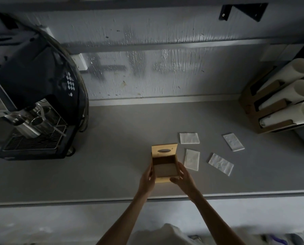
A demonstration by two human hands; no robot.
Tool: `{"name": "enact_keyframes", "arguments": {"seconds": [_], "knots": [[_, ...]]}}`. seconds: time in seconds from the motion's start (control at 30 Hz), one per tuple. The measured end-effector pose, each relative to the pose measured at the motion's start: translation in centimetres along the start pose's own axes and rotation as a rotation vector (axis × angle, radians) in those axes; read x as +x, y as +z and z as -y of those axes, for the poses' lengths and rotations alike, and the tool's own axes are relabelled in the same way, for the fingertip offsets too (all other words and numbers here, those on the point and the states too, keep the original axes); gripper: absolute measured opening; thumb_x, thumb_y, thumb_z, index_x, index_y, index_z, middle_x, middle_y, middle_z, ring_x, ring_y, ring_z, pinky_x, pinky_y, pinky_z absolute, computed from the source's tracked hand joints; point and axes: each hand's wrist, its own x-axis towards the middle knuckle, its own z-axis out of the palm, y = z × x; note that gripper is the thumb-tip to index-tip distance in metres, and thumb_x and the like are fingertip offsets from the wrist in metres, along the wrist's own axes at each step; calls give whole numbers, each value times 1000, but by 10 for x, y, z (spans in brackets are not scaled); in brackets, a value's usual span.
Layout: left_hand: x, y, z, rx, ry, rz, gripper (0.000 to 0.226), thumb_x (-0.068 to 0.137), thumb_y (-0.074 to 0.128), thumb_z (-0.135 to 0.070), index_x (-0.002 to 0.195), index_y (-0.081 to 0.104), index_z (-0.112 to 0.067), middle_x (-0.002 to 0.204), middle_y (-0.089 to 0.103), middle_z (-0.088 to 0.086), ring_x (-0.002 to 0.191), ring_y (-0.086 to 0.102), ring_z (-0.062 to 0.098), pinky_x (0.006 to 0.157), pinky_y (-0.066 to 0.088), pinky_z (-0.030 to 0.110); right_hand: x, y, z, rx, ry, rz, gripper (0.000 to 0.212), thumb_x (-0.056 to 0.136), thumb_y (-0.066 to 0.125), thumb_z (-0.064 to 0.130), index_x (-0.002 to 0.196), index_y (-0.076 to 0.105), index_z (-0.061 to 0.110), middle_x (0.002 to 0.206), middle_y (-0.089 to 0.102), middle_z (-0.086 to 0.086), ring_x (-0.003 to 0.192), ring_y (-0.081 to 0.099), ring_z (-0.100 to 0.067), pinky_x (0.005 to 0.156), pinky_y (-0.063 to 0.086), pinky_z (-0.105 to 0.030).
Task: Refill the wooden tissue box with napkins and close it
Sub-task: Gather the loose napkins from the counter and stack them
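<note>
A small wooden tissue box (166,169) stands on the grey counter (112,170), near its front edge. Its lid (164,150), which has an oval slot, is swung up and back, and the inside looks bare. My left hand (148,179) holds the box's left wall. My right hand (184,176) cups the right wall and front corner. Several white folded napkins lie flat to the right of the box: one (189,138) behind it, one (192,159) right beside it, one (221,164) further right, and one (233,142) at the far right.
A black espresso machine (34,96) with metal jugs on its drip tray fills the left side. A wooden cup dispenser (278,103) holding white paper cup stacks stands at the right. A grey wall runs behind the counter.
</note>
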Motion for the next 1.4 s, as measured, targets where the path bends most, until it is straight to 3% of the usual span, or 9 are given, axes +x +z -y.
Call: {"name": "enact_keyframes", "arguments": {"seconds": [0.07,0.2,0.6,0.7,0.8,0.9,1.0,1.07,1.4], "knots": [[1,1,4,29,-8,11,32,96,50,-36,123,43,-51,111,64,-16,102,61,2,75,48,8,1,0,-3,-122,-37,-17,75,70,75,20,137,43,15,124,61,-8,118,59,-26,86,56,-52],[1,4,8,71,18,-6,47,94,53,-29,140,41,-27,119,64,-4,108,61,8,77,45,1,3,5,-10,-308,-136,-93,65,79,74,13,137,45,19,122,66,-3,112,63,-19,84,59,-42],[2,6,5,141,35,-31,58,92,53,-8,144,34,-23,120,61,0,109,57,11,83,42,4,2,1,-23,-394,-200,-172,68,82,72,23,139,40,39,122,67,3,108,66,-11,81,60,-39],[1,7,2,159,28,-14,60,94,52,-14,147,27,-24,127,59,5,115,55,13,86,43,12,2,-2,-25,-348,-182,-132,67,84,70,29,141,37,39,124,66,6,110,64,-9,82,60,-37],[0,7,-2,180,46,28,64,94,53,-31,149,20,-27,129,57,-1,109,55,7,79,42,4,2,-10,-22,-333,-198,-42,65,84,69,34,142,40,30,128,63,4,112,63,-8,85,58,-31],[5,11,-3,197,60,67,75,85,59,-46,146,19,-28,132,56,-1,111,60,15,84,52,24,5,-37,-15,-353,-77,-132,49,84,69,34,129,58,20,117,70,-5,98,68,-11,79,57,-26],[12,20,-4,329,1,39,80,84,64,-32,146,16,-20,132,56,8,112,60,26,87,54,39,17,-88,-6,-483,5,-470,16,84,68,23,99,74,18,94,76,-10,87,71,-26,71,51,-31],[12,25,-7,410,-54,17,84,85,65,-25,148,11,-10,135,52,16,117,56,32,93,50,42,30,-125,1,-567,67,-569,13,84,65,20,93,75,16,91,74,-16,85,68,-35,68,48,-34],[23,25,-5,472,-116,47,79,79,72,-22,142,27,-7,125,60,15,110,60,32,90,53,43,74,-208,-8,-857,275,-484,17,83,64,14,98,71,18,107,69,-17,99,64,-38,77,51,-39]]}}
